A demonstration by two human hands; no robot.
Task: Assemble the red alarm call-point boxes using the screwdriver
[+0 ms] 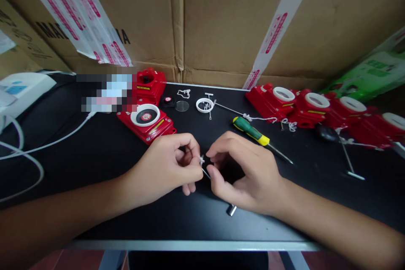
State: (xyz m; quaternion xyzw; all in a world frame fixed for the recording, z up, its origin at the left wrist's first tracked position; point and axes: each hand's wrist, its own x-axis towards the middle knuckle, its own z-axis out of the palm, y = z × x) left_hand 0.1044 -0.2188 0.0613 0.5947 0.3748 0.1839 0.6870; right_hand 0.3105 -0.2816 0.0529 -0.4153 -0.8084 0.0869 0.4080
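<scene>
My left hand (167,168) and my right hand (247,173) meet over the black table (104,147) near its front edge. Together their fingertips pinch a thin metal pin with a small white string or knot (201,160) at its top. The pin runs down between the hands to a small metal handle end (232,209) lying by my right wrist. Just behind my left hand sits a red alarm unit (146,120) with a white ring and black centre.
A green-and-yellow screwdriver (253,131) lies behind my right hand. A white ring (204,105), a clear disc (182,106) and small parts lie further back. Several red units (297,105) line the right side. Cardboard boxes (221,17) wall the back; white cables (38,147) lie left.
</scene>
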